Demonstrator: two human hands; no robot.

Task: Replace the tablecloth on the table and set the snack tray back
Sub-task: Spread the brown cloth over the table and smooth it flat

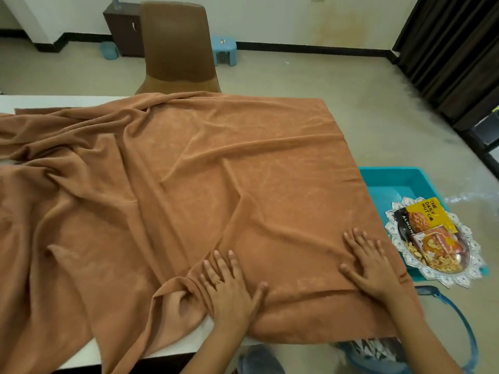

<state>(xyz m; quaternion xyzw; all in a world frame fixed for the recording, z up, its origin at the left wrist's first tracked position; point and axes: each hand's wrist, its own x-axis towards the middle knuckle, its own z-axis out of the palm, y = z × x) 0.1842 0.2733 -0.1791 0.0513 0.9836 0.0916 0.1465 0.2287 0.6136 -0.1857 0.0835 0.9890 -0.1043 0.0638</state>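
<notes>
**Smoothing the fresh cloth at the near right corner**

The person is pressing both palms flat on the rust-brown plush tablecloth (243, 171). The left hand (229, 287), wearing a ring, is lying with fingers spread beside a bunched fold. The right hand (370, 263) is lying spread near the cloth's right edge. The cloth is covering the right part of the white table (172, 346) but is lying in deep folds toward the left. The ornate silver snack tray (456, 276) of nut packets is sitting off the table to the right, on a teal plastic tub (391, 182). Spreading seems to be under way; the next move calls for pulling the left folds flat before lifting the tray back.
</notes>
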